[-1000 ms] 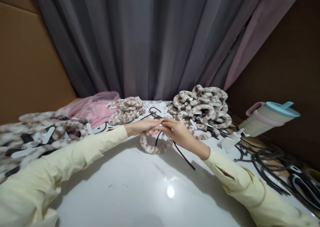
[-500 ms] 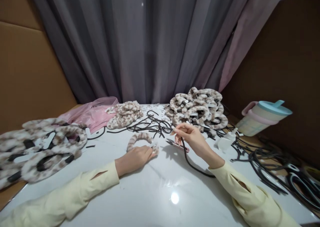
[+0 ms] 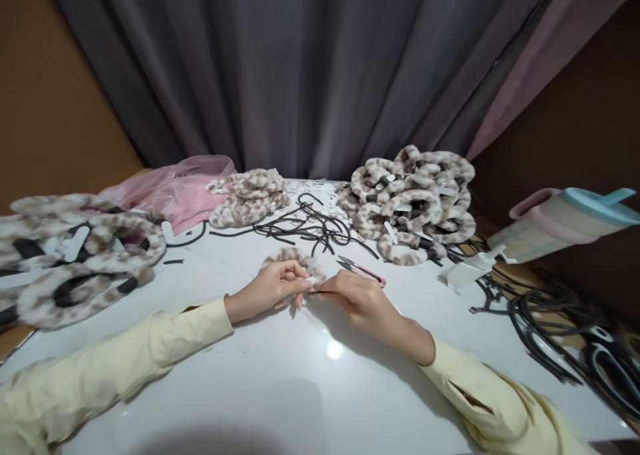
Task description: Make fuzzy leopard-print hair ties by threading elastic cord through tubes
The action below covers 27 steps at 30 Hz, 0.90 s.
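Note:
My left hand (image 3: 277,285) grips a fluffy spotted ring (image 3: 291,253) just above the table, fingers closed at its right end. Most of that ring is behind the hand. My right hand (image 3: 361,299) is pinched close against it, holding a thin black cord (image 3: 318,293), of which only a short dark piece shows between the hands. Whether the cord touches the ring's end, I cannot tell. Just beyond my right hand lies a pair of thread snips (image 3: 364,271) with pink handles.
Fluffy rings with tags are heaped at left (image 3: 95,301) and back right (image 3: 420,205). Behind are a pink bag (image 3: 175,187), a fluffy pile (image 3: 250,198) and loose black cords (image 3: 300,228). A white bottle (image 3: 465,273), a tumbler (image 3: 555,225) and scissors (image 3: 607,368) stand or lie right.
My right hand has moved left and down to meet my left hand, bringing the cord to the ring. My left hand has lifted slightly and turned. The camera view has tilted down.

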Tool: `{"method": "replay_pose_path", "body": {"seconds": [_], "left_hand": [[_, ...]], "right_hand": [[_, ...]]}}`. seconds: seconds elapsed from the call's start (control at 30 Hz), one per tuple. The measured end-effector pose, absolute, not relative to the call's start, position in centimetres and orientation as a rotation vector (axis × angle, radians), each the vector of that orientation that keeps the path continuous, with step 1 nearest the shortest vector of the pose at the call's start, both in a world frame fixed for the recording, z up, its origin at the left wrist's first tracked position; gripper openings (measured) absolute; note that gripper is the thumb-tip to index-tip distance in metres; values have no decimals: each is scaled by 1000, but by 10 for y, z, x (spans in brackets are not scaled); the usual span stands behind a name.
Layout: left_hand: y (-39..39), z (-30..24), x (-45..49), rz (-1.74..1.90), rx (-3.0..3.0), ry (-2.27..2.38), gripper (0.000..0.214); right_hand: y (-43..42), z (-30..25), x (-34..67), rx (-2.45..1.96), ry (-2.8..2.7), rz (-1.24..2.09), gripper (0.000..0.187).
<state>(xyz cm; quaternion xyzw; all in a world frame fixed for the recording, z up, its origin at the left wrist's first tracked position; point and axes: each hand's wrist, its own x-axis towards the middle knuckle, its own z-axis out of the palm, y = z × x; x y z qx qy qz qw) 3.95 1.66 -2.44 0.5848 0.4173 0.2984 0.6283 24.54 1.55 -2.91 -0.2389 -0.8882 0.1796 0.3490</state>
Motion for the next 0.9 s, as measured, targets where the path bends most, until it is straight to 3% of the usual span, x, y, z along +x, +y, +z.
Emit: {"method": "replay_pose_path", "body": {"seconds": [0.33,0.9], "left_hand": [[17,-18,35,507,1292,863,29],[18,-30,37,639,1502,955,24]], "right_hand": [[15,-40,240,-588,-2334,206,21],[12,-25,239,-951,-1947,751,28]]}}
